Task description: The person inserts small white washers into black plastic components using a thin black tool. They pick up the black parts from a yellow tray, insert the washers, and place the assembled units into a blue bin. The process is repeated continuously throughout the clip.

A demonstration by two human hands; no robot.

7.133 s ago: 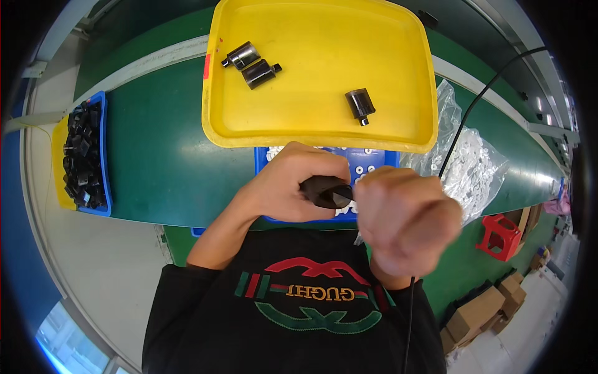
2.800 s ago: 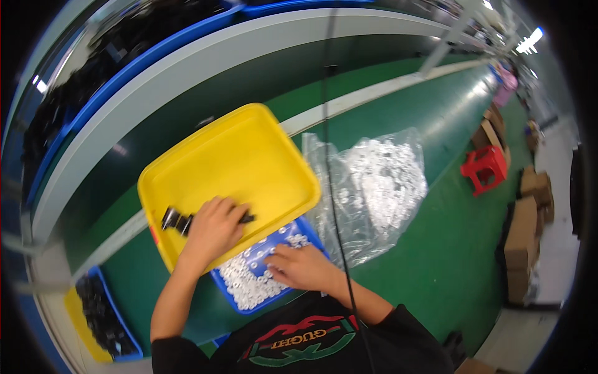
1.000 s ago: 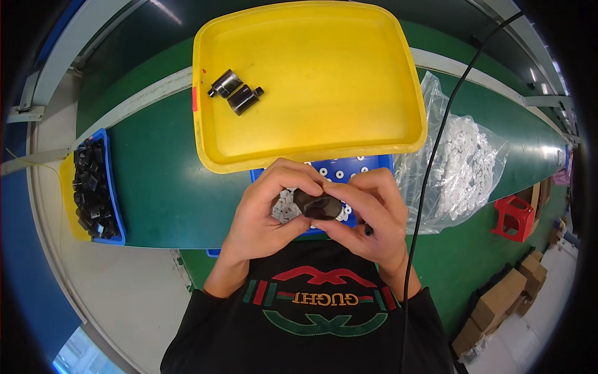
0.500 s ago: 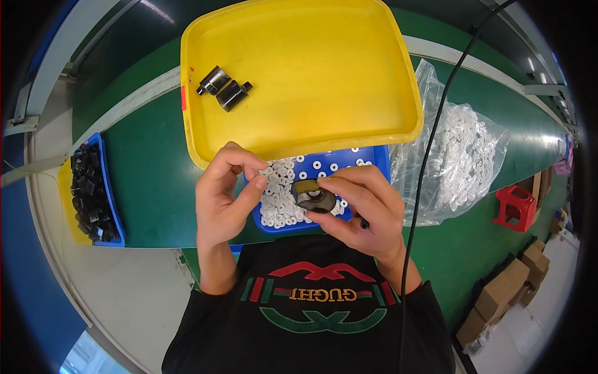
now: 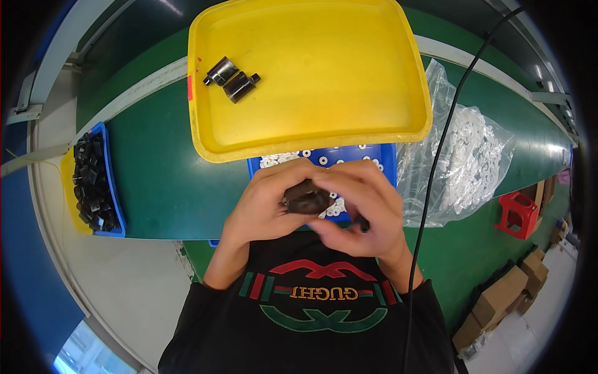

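Observation:
My left hand [image 5: 265, 202] and my right hand [image 5: 369, 209] are both closed round a dark, hollow cylindrical part [image 5: 309, 198], held in front of my chest. Its open end faces me; shadow hides what lies inside. A small black tip [image 5: 362, 224] shows between the fingers of my right hand. Under and behind my hands is a blue tray [image 5: 349, 154] with many white ring-shaped washers [image 5: 280, 159], partly covered by my fingers. Whether a washer is in my left fingers cannot be seen.
A yellow tray [image 5: 330, 81] overhangs the blue tray, with two black cylindrical parts [image 5: 232, 79] in it. To the right lies a clear plastic bag of washers [image 5: 470, 156], crossed by a black cable [image 5: 430, 171]. A blue bin [image 5: 114, 199] of black parts stands at left.
My left hand, which was pinching a small white washer apart from the part, has moved right and now wraps the dark part together with my right hand. The view has shifted slightly.

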